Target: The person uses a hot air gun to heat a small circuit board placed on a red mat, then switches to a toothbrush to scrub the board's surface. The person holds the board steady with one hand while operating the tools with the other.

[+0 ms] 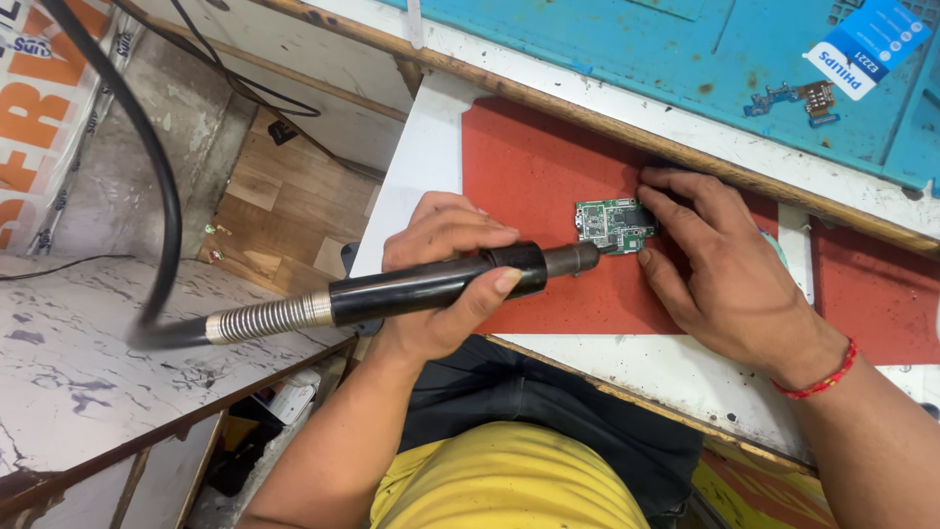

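My left hand [436,264] grips a black hot-air wand [421,286] by its barrel. The wand's metal nozzle [573,260] points right and ends at the lower left edge of a small green circuit board [609,223]. The board lies flat on a red mat [529,167]. My right hand [725,264], with a red thread band on the wrist, holds the board at its right edge with thumb and fingertips.
A blue work mat [685,59] lies beyond the wooden rim, with a small flex part [798,98] and a white and blue card [867,44] on it. The wand's black hose [162,186] loops up at the left over a marbled counter [88,362].
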